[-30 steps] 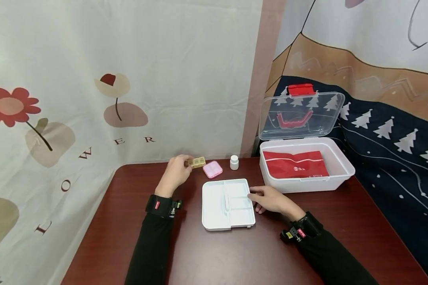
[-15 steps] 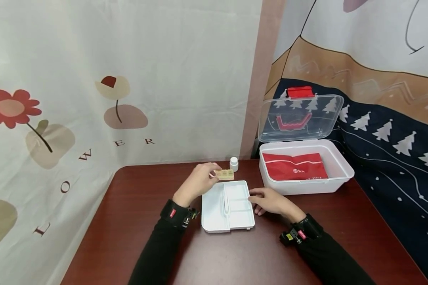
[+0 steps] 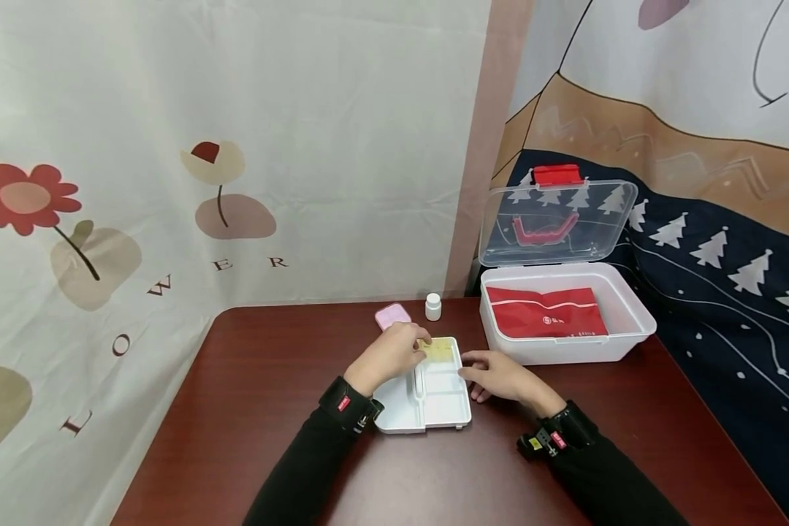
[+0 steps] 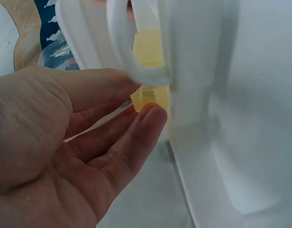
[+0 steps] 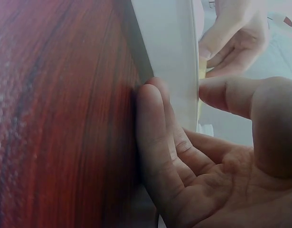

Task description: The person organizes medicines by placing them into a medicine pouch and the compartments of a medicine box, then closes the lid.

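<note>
My left hand point(image 3: 391, 356) pinches a small translucent yellow pill box point(image 3: 438, 350) by its left end. The pill box lies at the far right compartment of a white divided tray point(image 3: 446, 416), which has a raised handle along its middle. In the left wrist view the thumb and fingertips close on the yellow pill box point(image 4: 149, 47), partly hidden behind the tray's white handle point(image 4: 119, 45). My right hand point(image 3: 505, 378) holds the tray's right edge. In the right wrist view its thumb is on the rim and its fingers point(image 5: 153, 123) lie against the tray's side wall point(image 5: 176, 61).
A pink square case point(image 3: 392, 315) and a small white bottle point(image 3: 433, 307) stand behind the tray. At the right is a white storage box point(image 3: 631, 329) with its clear lid point(image 3: 500, 226) raised and a red packet point(image 3: 552, 314) inside. A patterned curtain backs the brown table point(image 3: 250, 365).
My left hand has carried the yellow pill box rightward and nearer, from beside the pink case, past it, to the tray's far right compartment. My right hand stays at the tray's edge.
</note>
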Demonstrator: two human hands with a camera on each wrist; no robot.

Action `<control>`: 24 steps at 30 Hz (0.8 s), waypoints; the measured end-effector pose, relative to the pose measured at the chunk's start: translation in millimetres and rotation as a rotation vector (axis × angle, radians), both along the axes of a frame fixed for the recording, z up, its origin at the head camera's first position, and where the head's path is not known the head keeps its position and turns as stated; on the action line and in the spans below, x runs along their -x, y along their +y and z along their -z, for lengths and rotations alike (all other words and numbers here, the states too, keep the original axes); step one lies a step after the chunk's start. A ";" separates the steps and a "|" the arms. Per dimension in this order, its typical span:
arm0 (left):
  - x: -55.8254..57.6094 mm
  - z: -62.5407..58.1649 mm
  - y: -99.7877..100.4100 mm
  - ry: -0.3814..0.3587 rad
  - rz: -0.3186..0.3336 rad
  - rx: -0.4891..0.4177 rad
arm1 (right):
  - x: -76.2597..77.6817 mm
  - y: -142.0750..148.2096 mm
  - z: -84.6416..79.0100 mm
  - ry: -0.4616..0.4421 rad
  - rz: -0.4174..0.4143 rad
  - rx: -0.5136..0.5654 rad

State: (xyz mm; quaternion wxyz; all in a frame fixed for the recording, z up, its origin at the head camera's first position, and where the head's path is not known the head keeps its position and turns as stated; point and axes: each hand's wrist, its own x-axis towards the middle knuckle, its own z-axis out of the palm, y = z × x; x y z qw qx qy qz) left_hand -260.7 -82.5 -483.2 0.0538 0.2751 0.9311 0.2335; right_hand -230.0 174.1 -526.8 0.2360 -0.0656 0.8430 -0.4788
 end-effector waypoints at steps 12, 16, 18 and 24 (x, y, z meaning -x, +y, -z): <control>-2.8 5.2 10.1 -0.023 -0.076 0.021 | 0.7 0.7 2.8 0.005 0.002 -0.004; -3.5 6.5 13.3 -0.036 -0.094 0.052 | 0.4 -0.3 1.6 0.011 0.003 -0.002; -4.1 6.8 14.4 -0.024 -0.093 0.067 | 0.4 -0.9 1.0 0.009 0.006 0.001; -8.2 2.0 14.1 -0.019 -0.088 0.076 | -0.9 -1.0 0.2 0.007 0.004 -0.012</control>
